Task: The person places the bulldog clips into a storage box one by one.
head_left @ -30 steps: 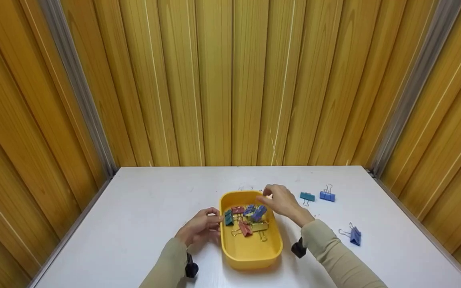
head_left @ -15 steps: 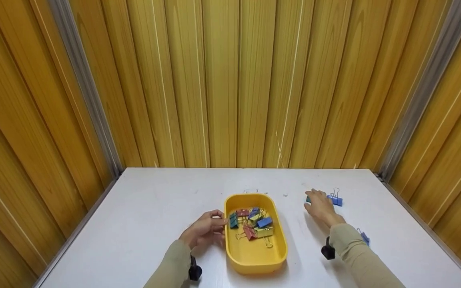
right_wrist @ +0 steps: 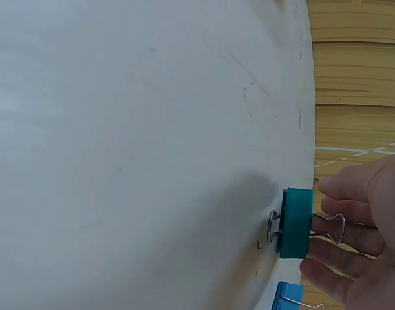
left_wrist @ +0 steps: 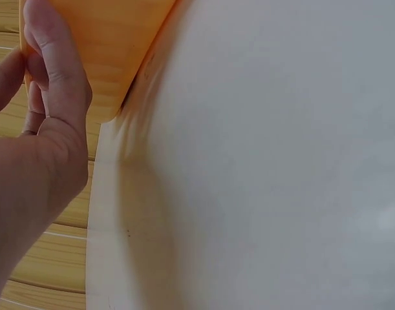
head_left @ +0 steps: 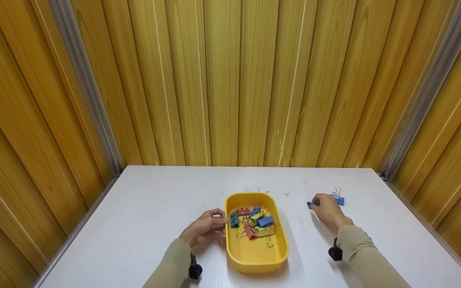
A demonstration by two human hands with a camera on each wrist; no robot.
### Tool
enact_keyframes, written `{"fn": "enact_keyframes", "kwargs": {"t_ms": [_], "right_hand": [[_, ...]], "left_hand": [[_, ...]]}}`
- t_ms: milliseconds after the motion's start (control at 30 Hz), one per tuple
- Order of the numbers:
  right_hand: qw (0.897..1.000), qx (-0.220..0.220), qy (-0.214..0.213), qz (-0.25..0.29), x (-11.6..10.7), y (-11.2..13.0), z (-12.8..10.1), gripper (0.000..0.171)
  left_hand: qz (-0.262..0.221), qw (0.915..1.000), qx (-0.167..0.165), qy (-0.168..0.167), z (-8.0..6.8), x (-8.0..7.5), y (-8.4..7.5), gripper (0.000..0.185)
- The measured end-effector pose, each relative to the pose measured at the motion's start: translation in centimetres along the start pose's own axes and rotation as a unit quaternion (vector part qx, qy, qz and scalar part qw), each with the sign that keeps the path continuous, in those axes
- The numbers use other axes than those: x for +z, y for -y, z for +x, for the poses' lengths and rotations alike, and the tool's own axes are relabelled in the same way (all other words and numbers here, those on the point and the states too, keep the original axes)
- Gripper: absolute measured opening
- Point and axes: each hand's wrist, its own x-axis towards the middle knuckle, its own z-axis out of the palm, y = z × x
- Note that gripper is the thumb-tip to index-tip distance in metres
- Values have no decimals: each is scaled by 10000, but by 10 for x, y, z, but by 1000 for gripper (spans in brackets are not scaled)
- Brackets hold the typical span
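My left hand [head_left: 206, 227] pinches the left wall of a yellow plastic bin [head_left: 254, 256], thumb at the rim and fingers along the outside. Inside the bin lie several binder clips in red, blue, yellow and teal, such as a red one [head_left: 250, 232] and a blue one [head_left: 265, 221]. To the right of the bin, my right hand [head_left: 327, 210] pinches a teal binder clip [right_wrist: 297, 223] close over the table. Its wire handles show on both sides in the right wrist view, the fingers curled at the nearer handle.
A blue binder clip [head_left: 339, 200] lies just beyond the right hand. Another blue clip [head_left: 368, 237] is mostly hidden by the right sleeve. The white table [head_left: 166, 192] meets wood-look panels [head_left: 218, 100] at the back and sides.
My right hand has moved from the bin's far right rim to the teal clip on the table, and its fingers have closed on it. The left hand stays on the bin.
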Motion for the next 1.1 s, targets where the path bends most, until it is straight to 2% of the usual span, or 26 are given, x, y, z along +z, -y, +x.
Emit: {"fn": "enact_keyframes", "kwargs": {"t_ms": [100,233,333,767,1100], "right_hand": [[9998,75,-129,-113,0,-2,-1,21],[9987,326,-90,-372,4,-3,0,31],[9981,501,-10,-360,7,-4,0,32],[9989,13,-340,-336,8,-7,-6,13],[9994,125,-313,-12,-6,2,-9,12]], "left_hand": [[40,10000,-11,-30,1,1,0,19],[76,10000,-17,-61,0,0,0,20],[70,10000,-17,-50,0,1,0,20],[-11,9999,10,102,-1,1,-1,16],[-131,9999,-79,76,0,1,-2,16]]}}
